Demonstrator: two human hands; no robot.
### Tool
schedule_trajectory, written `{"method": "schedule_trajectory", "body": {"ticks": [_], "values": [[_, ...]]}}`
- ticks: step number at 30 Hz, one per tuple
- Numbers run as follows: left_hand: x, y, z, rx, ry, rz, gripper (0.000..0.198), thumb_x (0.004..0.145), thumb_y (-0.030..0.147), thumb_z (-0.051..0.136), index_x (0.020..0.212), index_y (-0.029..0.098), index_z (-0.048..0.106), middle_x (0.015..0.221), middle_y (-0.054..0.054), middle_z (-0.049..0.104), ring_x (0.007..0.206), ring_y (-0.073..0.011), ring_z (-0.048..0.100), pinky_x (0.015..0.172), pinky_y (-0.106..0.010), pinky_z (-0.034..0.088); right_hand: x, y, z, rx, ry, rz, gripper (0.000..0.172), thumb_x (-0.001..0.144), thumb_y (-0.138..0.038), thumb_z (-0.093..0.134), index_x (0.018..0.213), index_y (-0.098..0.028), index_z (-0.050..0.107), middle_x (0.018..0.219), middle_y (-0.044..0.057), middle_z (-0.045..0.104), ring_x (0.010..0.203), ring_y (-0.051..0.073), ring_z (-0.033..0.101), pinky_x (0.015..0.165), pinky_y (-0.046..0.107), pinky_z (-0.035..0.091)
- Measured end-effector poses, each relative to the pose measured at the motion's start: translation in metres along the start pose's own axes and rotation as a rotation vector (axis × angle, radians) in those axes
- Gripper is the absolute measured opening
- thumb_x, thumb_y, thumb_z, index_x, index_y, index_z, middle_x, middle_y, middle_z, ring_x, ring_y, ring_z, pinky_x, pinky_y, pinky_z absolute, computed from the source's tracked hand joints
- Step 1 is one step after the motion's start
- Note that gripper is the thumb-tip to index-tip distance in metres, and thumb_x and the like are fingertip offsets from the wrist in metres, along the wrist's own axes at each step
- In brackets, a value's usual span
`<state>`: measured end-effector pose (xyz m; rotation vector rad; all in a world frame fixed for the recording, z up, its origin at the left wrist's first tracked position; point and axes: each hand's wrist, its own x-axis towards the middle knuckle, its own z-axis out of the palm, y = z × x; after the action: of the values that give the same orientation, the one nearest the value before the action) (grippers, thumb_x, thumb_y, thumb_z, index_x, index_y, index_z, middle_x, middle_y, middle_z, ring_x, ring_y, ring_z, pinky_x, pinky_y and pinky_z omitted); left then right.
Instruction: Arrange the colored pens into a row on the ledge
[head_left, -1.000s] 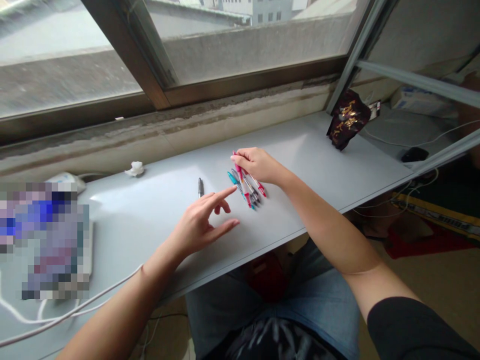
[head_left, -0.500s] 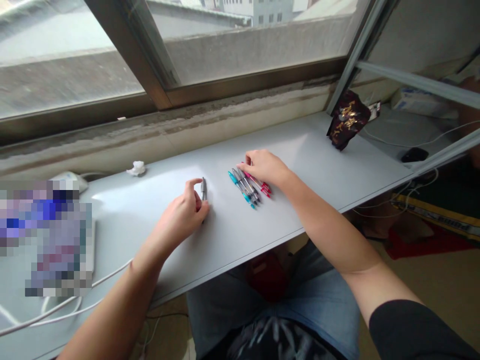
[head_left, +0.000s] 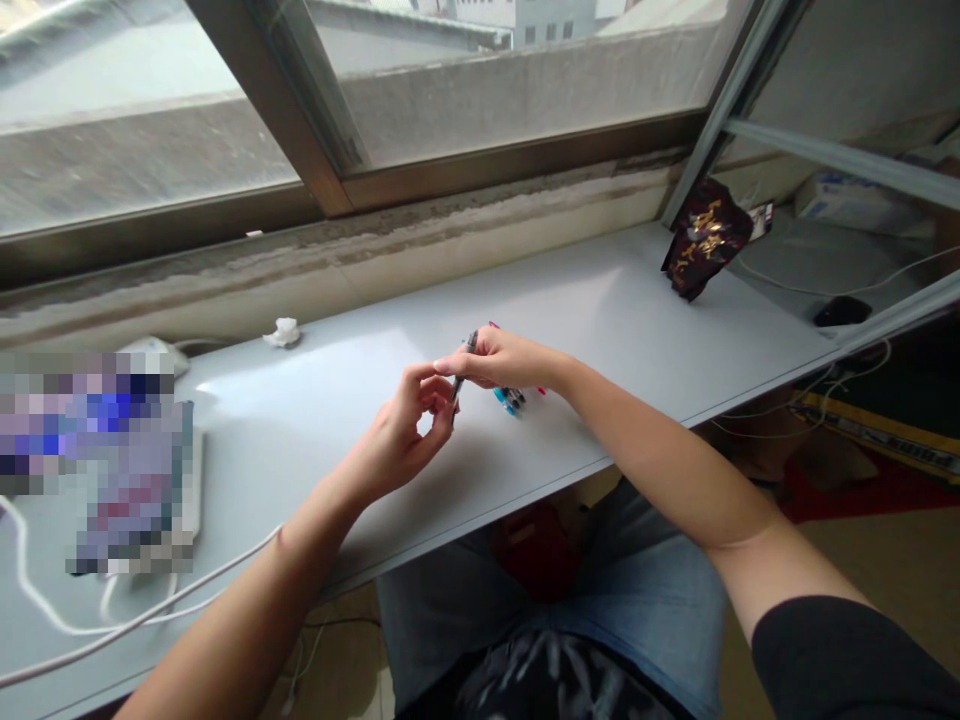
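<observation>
A dark grey pen (head_left: 457, 388) is held tilted above the desk between my two hands. The fingers and thumb of my left hand (head_left: 405, 425) are curled about its lower end. My right hand (head_left: 506, 358) pinches the pen near its upper end, thumb along the barrel. Several more pens (head_left: 510, 400), with teal, black and pink-red parts, lie on the desk beneath my right hand, which hides most of them.
The grey-white desk (head_left: 360, 380) runs along a window wall. A crumpled white tissue (head_left: 283, 332) lies near its back edge. At the far right stands a dark packet (head_left: 705, 240) with gold lettering. White cables (head_left: 225, 570) cross the left side, by a blurred-out area.
My left hand has lifted the grey pen from the desk and moved right. My right hand has come left from the row of pens and taken hold of the grey pen's upper end.
</observation>
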<state>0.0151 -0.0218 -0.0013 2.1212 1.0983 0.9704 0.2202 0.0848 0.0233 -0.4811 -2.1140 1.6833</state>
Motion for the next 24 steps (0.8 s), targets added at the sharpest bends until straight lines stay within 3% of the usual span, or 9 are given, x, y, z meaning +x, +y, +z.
{"method": "schedule_trajectory", "body": {"ticks": [5,9,16,20,24], "values": [[0.003,0.005,-0.005,0.155,0.098,-0.011,0.03,0.107,0.027,0.052,0.135,0.023,0.047,0.086,0.002,0.06,0.072,-0.0134,0.058,0.067,-0.025,0.048,-0.002,-0.004,0.002,0.085,0.116,0.029,0.063,0.102,-0.055,0.066,0.055,-0.022,0.04,0.046,-0.008,0.033,0.045,0.005,0.028,0.046,0.026,0.022],[0.006,0.005,-0.008,0.247,0.097,-0.117,0.021,0.107,0.039,0.055,0.111,0.021,0.065,0.074,0.005,0.056,0.061,-0.0116,0.049,0.063,-0.025,0.041,-0.002,-0.004,0.001,0.097,0.195,0.03,0.063,0.104,-0.051,0.065,0.053,-0.021,0.04,0.044,-0.008,0.034,0.043,0.005,0.028,0.044,0.025,0.022],[0.004,0.001,-0.011,-0.045,-0.047,-0.252,0.048,0.112,0.056,0.043,0.103,0.019,0.072,0.064,0.006,0.043,0.057,-0.0123,0.04,0.056,-0.026,0.035,-0.006,-0.003,-0.006,0.074,0.012,-0.079,0.064,0.103,-0.054,0.065,0.055,-0.02,0.042,0.047,-0.008,0.035,0.046,0.005,0.029,0.046,0.024,0.023],[0.006,0.001,-0.012,-0.194,-0.115,-0.297,0.057,0.112,0.063,0.038,0.094,0.018,0.068,0.061,0.006,0.039,0.054,-0.0121,0.035,0.054,-0.027,0.033,-0.011,-0.008,-0.011,-0.011,-0.064,-0.108,0.049,0.1,-0.048,0.07,0.066,-0.018,0.053,0.054,-0.008,0.039,0.053,0.006,0.035,0.051,0.024,0.028],[0.007,-0.003,-0.015,-0.166,-0.071,-0.296,0.057,0.111,0.065,0.041,0.094,0.018,0.068,0.062,0.006,0.038,0.054,-0.0124,0.034,0.054,-0.026,0.032,-0.014,-0.009,-0.018,-0.101,-0.007,-0.131,0.031,0.091,-0.036,0.08,0.084,-0.017,0.057,0.067,-0.007,0.05,0.062,0.008,0.043,0.057,0.022,0.033]]}}
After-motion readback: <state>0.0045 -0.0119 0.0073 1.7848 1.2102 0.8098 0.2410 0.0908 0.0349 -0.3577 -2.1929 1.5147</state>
